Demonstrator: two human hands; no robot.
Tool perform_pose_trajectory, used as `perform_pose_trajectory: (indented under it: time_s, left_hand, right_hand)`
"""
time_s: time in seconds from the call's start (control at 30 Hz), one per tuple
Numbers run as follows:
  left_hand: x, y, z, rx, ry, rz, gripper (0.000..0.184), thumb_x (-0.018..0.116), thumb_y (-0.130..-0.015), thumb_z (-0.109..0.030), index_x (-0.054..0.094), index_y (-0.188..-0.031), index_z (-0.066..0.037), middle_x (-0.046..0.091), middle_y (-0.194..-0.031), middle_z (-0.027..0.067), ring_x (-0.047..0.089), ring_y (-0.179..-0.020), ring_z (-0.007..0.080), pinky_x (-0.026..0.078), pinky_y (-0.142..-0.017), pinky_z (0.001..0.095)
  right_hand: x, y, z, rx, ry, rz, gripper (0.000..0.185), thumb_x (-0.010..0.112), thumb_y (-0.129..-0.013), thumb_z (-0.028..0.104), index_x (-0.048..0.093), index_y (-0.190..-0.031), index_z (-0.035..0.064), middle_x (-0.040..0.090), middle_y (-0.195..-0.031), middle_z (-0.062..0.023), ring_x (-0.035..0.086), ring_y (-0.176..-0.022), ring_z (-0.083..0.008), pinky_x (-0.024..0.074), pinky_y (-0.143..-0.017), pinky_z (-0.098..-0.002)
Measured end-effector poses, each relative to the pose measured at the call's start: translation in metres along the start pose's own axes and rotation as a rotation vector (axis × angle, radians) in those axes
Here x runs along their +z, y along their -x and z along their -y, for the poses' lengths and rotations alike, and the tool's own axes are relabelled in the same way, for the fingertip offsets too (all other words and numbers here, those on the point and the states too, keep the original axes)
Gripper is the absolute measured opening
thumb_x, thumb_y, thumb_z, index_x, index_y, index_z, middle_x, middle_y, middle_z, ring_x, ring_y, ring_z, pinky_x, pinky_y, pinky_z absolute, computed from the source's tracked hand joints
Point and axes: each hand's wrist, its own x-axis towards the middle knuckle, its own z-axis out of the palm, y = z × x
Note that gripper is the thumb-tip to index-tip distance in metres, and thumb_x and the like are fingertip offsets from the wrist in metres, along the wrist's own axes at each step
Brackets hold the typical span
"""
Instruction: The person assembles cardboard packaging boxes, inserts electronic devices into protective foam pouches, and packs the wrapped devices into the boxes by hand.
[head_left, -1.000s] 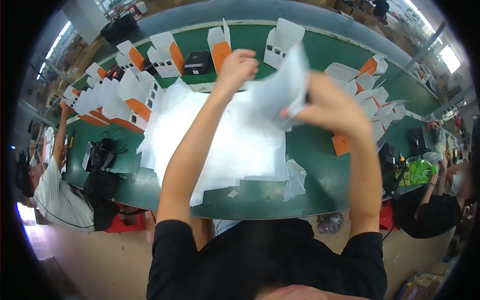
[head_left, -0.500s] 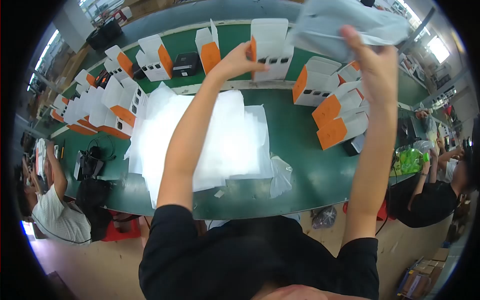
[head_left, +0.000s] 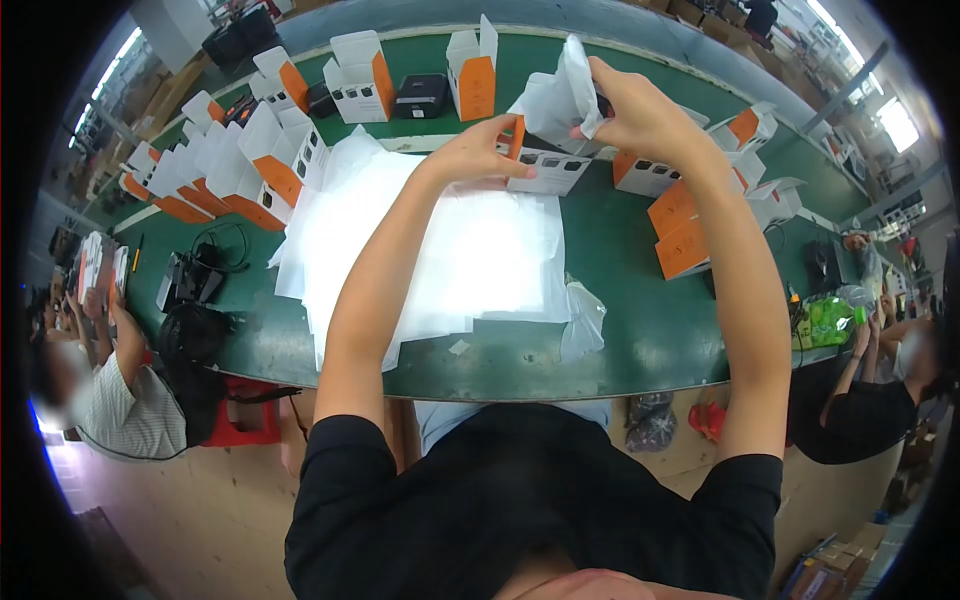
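Note:
My left hand [head_left: 478, 155] grips the left edge of a white-and-orange carton [head_left: 550, 172], thumb on its printed front. Closed on a whitish, translucent plastic bag [head_left: 562, 100], my right hand [head_left: 640, 112] is right above that carton. Something dark shows between the bag and the right fingers; what it is I cannot make out. The bag's lower end overlaps the carton's top, and how far it goes inside is hidden. Below my left forearm lies a pile of thin white sheets [head_left: 480, 260]. More open cartons [head_left: 685, 225] stand near my right forearm.
Several open cartons [head_left: 285, 165] line the left side. A black box [head_left: 422, 95] stands at the back. Black cables [head_left: 215, 250] lie at the left, a crumpled clear bag [head_left: 583, 320] by the sheets. A green bottle [head_left: 828, 322] is at the right. Other people sit at both sides.
My right hand has brought the bag down and left, from high at the right to the carton's top. The carton now sits lower, nearer me, with my left hand still on its side.

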Motion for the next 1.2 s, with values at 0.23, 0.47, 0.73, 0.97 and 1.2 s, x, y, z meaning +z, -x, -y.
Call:
perform_pose_trajectory:
  time_s: [0.23,0.47,0.73,0.97,1.2]
  left_hand:
    - [0.004,0.004,-0.006,-0.02,0.096,0.011,0.106,0.094,-0.068,-0.042,0.048,-0.152,0.001,0.065,-0.139,0.0196,0.061,-0.133,0.0338,0.052,-0.107,0.0399]
    - [0.01,0.004,0.004,-0.035,0.181,-0.045,0.093,0.09,-0.073,-0.034,0.05,-0.151,-0.003,0.062,-0.14,0.0193,0.058,-0.134,0.0309,0.046,-0.115,0.0419]
    - [0.035,-0.016,-0.008,0.142,0.427,-0.291,0.066,0.072,-0.088,-0.028,0.052,-0.145,-0.001,0.063,-0.138,0.0213,0.06,-0.131,0.0368,0.047,-0.109,0.0444]
    - [0.06,-0.009,-0.022,0.261,0.064,-0.644,0.046,0.05,-0.102,-0.02,0.055,-0.138,0.008,0.066,-0.129,0.0308,0.064,-0.121,0.0469,0.048,-0.104,0.0467]
    - [0.073,-0.001,-0.032,0.204,0.231,-0.724,0.042,0.045,-0.108,-0.022,0.06,-0.133,0.009,0.07,-0.119,0.0296,0.068,-0.113,0.0428,0.052,-0.097,0.0451]
  right_hand:
    - [0.026,-0.01,-0.002,-0.147,0.119,-0.027,0.055,0.087,-0.079,0.01,0.061,-0.126,-0.0005,0.063,-0.126,-0.0147,0.063,-0.109,-0.0364,0.053,-0.091,-0.0411]
    - [0.006,-0.01,-0.01,-0.316,0.153,-0.092,0.061,0.083,-0.08,0.005,0.064,-0.137,0.0055,0.066,-0.125,-0.0143,0.064,-0.114,-0.0359,0.0527,-0.098,-0.0423]
    - [0.009,-0.006,-0.015,-0.171,0.018,-0.139,0.05,0.084,-0.081,0.009,0.067,-0.128,0.0013,0.068,-0.118,-0.0159,0.066,-0.104,-0.0368,0.0534,-0.091,-0.0422]
    - [0.004,0.001,-0.021,-0.009,-0.041,-0.167,0.048,0.086,-0.083,0.013,0.066,-0.124,-0.0012,0.068,-0.106,-0.0121,0.061,-0.091,-0.0272,0.0523,-0.085,-0.0384]
    - [0.017,-0.018,-0.019,-0.151,0.153,0.08,0.047,0.082,-0.083,0.005,0.066,-0.126,-0.0003,0.069,-0.114,-0.0152,0.065,-0.104,-0.0358,0.0535,-0.09,-0.041]
